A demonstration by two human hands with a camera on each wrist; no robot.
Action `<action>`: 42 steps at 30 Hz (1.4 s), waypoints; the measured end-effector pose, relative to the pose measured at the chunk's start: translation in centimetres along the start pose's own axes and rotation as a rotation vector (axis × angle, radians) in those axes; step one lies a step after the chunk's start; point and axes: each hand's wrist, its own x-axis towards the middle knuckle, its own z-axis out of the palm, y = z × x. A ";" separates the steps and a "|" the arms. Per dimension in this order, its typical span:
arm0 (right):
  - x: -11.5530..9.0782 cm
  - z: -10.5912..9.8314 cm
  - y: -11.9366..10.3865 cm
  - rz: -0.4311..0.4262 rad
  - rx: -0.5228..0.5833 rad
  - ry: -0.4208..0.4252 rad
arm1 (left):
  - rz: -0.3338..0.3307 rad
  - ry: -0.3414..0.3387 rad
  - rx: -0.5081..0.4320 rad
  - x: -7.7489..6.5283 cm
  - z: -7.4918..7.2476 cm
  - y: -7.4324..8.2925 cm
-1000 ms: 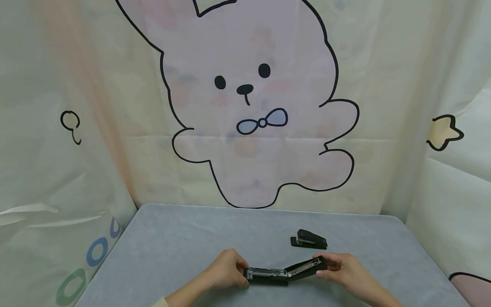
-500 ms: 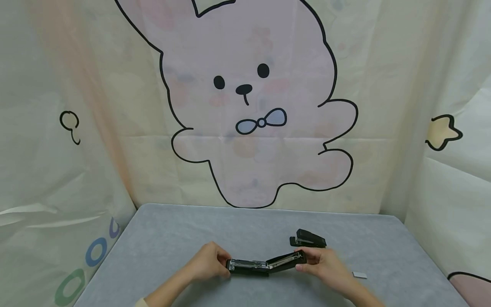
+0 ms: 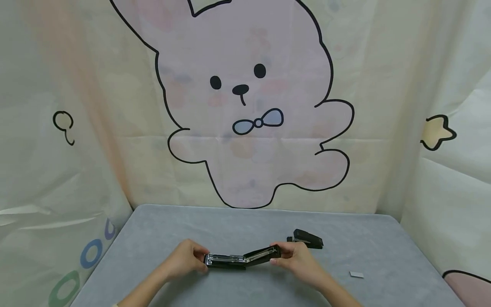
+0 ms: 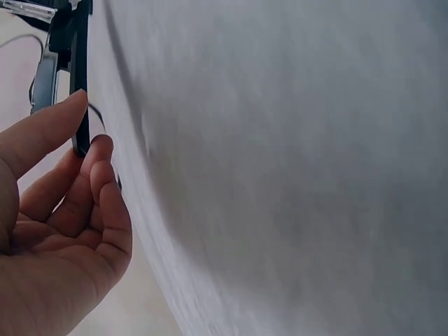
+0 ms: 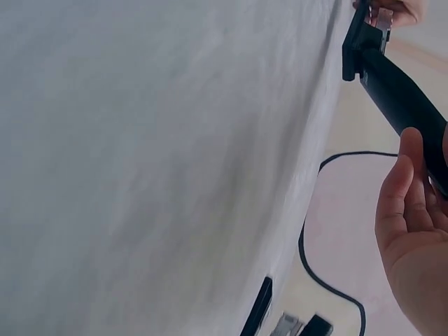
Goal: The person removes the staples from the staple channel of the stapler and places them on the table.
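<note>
A black stapler (image 3: 226, 261), folded wide apart at its hinge, is held between both hands above the table. My left hand (image 3: 186, 261) pinches the end of its base, thumb on one side and fingertips on the other, as the left wrist view shows. My right hand (image 3: 297, 258) grips the far end of the raised top arm (image 5: 402, 94). Inside the stapler, the metal staple channel faces up. Behind the right hand stands a second, smaller black stapler (image 3: 310, 238), its left part partly hidden by the fingers.
A small light-grey strip (image 3: 356, 275), perhaps staples, lies on the table right of the right forearm. The table (image 3: 172, 221) has a grey-blue cloth. Curtains (image 3: 245, 170) printed with a cartoon bear hang behind and at both sides.
Both hands have carried the unfolded stapler to the left and slightly farther from me. The small grey strip, earlier hidden by the right hand, now shows on the table.
</note>
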 end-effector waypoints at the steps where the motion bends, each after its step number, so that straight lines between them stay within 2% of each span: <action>1: 0.2 0.3 -0.1 -0.007 0.009 -0.002 | -0.002 0.005 -0.004 -0.1 -0.3 -0.1; 8: 1.6 2.0 -0.1 -0.026 0.061 -0.020 | 0.005 0.007 -0.023 -0.5 -2.0 -1.0; 16: 3.1 4.3 -0.8 -0.039 0.133 -0.038 | -0.031 0.033 -0.037 -1.3 -3.7 -2.6; 21: 3.9 5.3 -0.9 -0.059 0.116 -0.015 | -0.028 0.032 -0.049 -1.6 -4.5 -3.2; 29: 4.5 6.0 -0.4 -0.051 0.102 -0.005 | -0.027 0.027 -0.013 -1.5 -4.7 -3.8; 42: 3.9 5.5 0.5 0.010 0.147 -0.031 | -0.004 0.081 0.078 -1.4 -3.9 -4.0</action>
